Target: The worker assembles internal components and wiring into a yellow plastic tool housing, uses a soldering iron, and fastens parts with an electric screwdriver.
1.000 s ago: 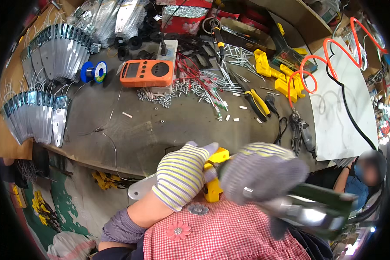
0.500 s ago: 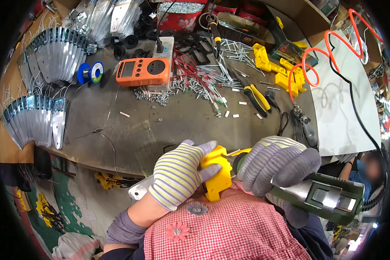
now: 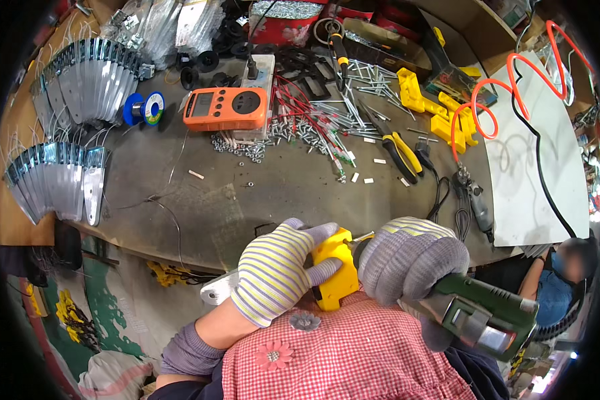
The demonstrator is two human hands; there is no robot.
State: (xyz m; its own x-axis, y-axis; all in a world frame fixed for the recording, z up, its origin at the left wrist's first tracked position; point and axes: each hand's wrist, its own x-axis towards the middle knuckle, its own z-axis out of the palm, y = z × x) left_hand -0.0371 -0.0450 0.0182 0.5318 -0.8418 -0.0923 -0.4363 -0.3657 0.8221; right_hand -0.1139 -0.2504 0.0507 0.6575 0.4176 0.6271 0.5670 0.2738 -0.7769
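My left hand (image 3: 273, 275), in a striped knit glove, is closed round a yellow plastic housing (image 3: 338, 283) in front of my apron. A flat silver metal plate (image 3: 218, 289) with a hole in its end sticks out on the left side of that hand. With my gloved right hand (image 3: 413, 259) I grip a green power screwdriver (image 3: 490, 312), its body slanting down to the right. The driver's nose points at the housing's right side. A thin metal screw (image 3: 362, 237) juts from the housing near its top. Whether the bit touches the housing is hidden by my fingers.
On the bench lie an orange multimeter (image 3: 225, 109), yellow-handled pliers (image 3: 401, 155), a solder spool (image 3: 144, 109), piled screws and wires, and more yellow housings (image 3: 440, 110). Fanned metal plates (image 3: 60, 177) stand left. An orange coiled hose (image 3: 490, 110) hangs right. Another person (image 3: 555, 277) sits at far right.
My right hand and the power screwdriver have shifted left, the driver's rear end swinging inward. My left hand keeps hold of the yellow housing, nearly in place. The whole view has shifted slightly.
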